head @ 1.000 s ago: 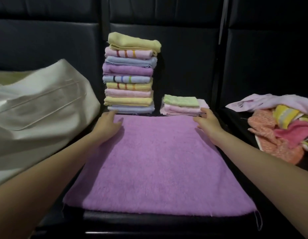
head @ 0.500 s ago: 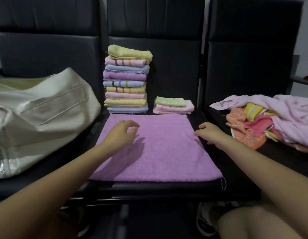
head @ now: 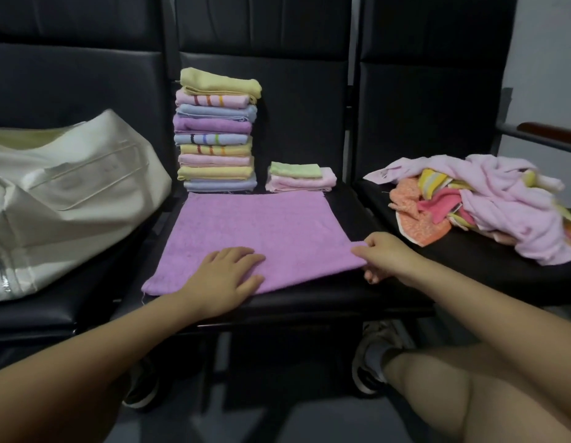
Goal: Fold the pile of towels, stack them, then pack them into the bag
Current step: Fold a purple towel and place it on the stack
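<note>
Left hand [head: 225,276] lies flat on fuzzy purple towel [head: 258,231]; right hand [head: 386,257] pinches its corner.

Since 1 second ago both hands come away from the far corners of the purple towel [head: 255,238] toward its near edge. The left hand [head: 225,279] now lies flat on the near part of the towel, at about 7 o'clock from the middle of the towel. The right hand [head: 385,257] now pinches the near right corner, at about 4 o'clock, and this corner is lifted a little off the seat [head: 357,286]. The near edge of the towel now runs slanted, higher on the right side.
</note>
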Demonstrator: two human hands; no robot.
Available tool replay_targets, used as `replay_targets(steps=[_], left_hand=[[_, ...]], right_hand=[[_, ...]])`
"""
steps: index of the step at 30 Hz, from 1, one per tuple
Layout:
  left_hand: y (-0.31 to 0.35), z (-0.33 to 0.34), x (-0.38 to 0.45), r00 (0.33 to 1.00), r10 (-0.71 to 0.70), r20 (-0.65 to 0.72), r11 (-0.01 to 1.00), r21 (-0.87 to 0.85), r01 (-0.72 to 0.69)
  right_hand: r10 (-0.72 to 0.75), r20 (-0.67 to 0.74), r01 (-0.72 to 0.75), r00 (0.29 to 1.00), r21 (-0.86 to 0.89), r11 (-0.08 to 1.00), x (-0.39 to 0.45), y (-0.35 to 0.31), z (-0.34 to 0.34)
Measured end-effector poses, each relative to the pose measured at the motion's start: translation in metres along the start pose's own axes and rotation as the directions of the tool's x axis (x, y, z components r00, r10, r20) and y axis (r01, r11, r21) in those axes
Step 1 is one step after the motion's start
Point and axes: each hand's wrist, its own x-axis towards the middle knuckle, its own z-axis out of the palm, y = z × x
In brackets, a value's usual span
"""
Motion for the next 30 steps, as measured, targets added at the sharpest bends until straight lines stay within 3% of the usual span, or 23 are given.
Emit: replay_targets(steps=[1, 3, 5, 8, 12, 15, 19, 22, 25, 30], left_hand=[[-0.004, -0.002, 0.001, 1.000, 0.008, 0.003, 0.999, -0.031, -0.008], [-0.014, -0.008, 0.001, 1.000, -0.004, -0.002, 0.997, -0.081, 0.004], [-0.025, -0.016, -0.001, 0.997, -0.071, -0.017, 0.992, -0.106, 0.069], [-0.038, -0.023, -0.011, 0.977, -0.212, -0.029, 0.976, -0.049, 0.210], [-0.046, -0.028, -0.026, 0.849, -0.510, -0.139, 0.860, -0.051, 0.508], [-0.048, -0.032, -0.033, 0.780, -0.615, -0.115, 0.788, -0.132, 0.602], [-0.054, -0.037, -0.037, 0.785, -0.618, -0.049, 0.754, -0.321, 0.573], [-0.061, -0.042, -0.041, 0.804, -0.594, -0.015, 0.747, -0.380, 0.545], [-0.066, -0.048, -0.043, 0.806, -0.592, -0.013, 0.735, -0.418, 0.533], [-0.068, -0.048, -0.053, 0.788, -0.612, -0.065, 0.619, -0.659, 0.427]], right_hand=[[-0.006, -0.017, 0.007, 1.000, 0.018, 1.000, -0.001, 0.004, 0.002], [-0.061, -0.072, 0.051, 0.996, -0.128, 0.990, 0.001, 0.010, 0.005], [-0.127, -0.109, 0.083, 0.986, -0.341, 0.936, 0.004, 0.011, 0.005], [-0.136, -0.091, 0.079, 0.987, -0.464, 0.883, 0.004, 0.010, 0.002], [-0.323, -0.113, 0.174, 0.940, -0.656, 0.735, -0.003, 0.004, 0.010], [-0.514, -0.009, 0.416, 0.858, -0.575, 0.704, -0.012, -0.011, 0.029], [-0.673, 0.221, 0.691, 0.706, -0.424, 0.585, -0.020, -0.040, 0.057], [-0.670, 0.346, 0.754, 0.657, -0.328, 0.569, -0.022, -0.061, 0.077], [-0.641, 0.432, 0.773, 0.635, -0.359, 0.524, -0.020, -0.073, 0.094], [-0.715, 0.333, 0.787, 0.615, -0.314, 0.531, -0.014, -0.080, 0.113]])
